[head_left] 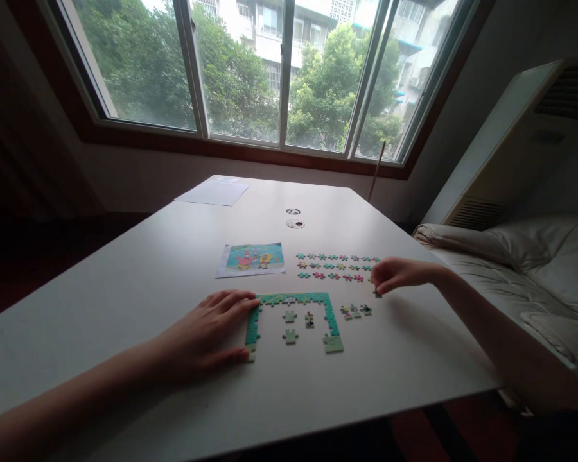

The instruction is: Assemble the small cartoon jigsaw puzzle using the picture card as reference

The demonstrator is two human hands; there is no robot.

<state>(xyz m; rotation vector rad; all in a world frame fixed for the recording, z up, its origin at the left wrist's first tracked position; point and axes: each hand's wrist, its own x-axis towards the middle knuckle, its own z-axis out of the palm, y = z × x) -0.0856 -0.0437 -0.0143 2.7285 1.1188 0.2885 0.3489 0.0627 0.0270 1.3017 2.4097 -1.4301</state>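
The left hand (207, 333) lies flat and open on the puzzle frame (293, 319) on the surface (125, 282), and it should keep it steady while the right hand (395, 274) pinches one small piece (377, 293) beside the rows of loose pieces (334, 267).

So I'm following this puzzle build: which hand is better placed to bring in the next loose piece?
Probably the right hand: its fingertips pinch a puzzle piece, while the left hand lies flat on the puzzle frame.
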